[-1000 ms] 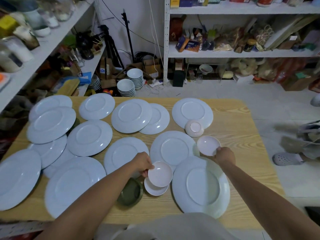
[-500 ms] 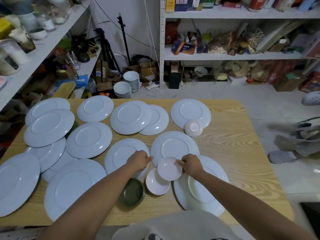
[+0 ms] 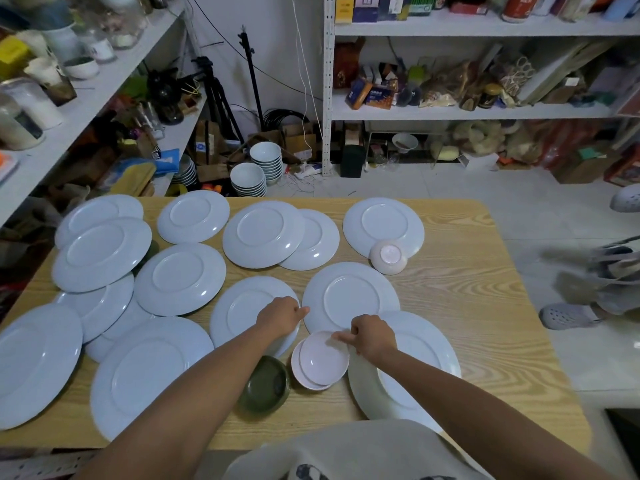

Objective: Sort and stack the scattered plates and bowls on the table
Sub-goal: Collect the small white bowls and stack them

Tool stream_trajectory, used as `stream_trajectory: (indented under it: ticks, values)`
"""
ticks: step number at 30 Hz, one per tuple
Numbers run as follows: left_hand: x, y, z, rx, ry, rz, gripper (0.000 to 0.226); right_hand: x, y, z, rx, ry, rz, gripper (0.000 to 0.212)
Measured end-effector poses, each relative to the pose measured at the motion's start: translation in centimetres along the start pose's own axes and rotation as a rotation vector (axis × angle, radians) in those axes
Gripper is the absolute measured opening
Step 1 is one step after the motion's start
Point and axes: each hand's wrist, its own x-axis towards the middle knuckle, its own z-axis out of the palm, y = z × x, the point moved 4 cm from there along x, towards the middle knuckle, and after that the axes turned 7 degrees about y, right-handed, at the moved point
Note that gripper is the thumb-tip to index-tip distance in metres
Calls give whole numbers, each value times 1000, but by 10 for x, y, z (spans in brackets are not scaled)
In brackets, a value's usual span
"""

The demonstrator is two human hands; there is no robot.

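Pale pink and shallow, the upper bowl [image 3: 323, 356] sat nested in a second pink bowl [image 3: 297, 368] on the worktop [image 3: 485, 306], just in front of the person and beside a dark green bowl [image 3: 265, 384]. The right hand [image 3: 372, 337] was at the upper bowl's far right rim, its fingers [image 3: 341, 337] curled over the edge and touching it; whether they gripped or merely steadied it could not be told. The left hand [image 3: 280, 315] lay loosely closed on a blue plate [image 3: 242, 310], holding nothing, apart from the pair. A third pink bowl [image 3: 388, 257], upside down, lay well beyond and slightly right of both hands, so the right hand looked nearer for fetching it.
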Motion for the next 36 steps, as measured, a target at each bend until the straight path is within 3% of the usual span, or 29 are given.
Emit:
stream_trajectory:
  ticks: [5,12,20,26,32,36]
  values:
    - [5,9,1,14,50,21,37,10,24,-18,-6,136,90,52]
    - [12,14,-2,180,171,22,47,50,70,-69,-115,351,202,24]
    - [24,5,2,356,139,-15,57,97,79,-93,-351,320,18,37]
    - [30,4,3,396,161,-36,55,128,57,-87,-576,292,-286,69]
    - [29,-5,1,430,170,-91,56,155,55,-88,-336,245,-34,70]
    - [30,-4,3,433,139,-103,57,159,53,-89,-334,246,38,70]
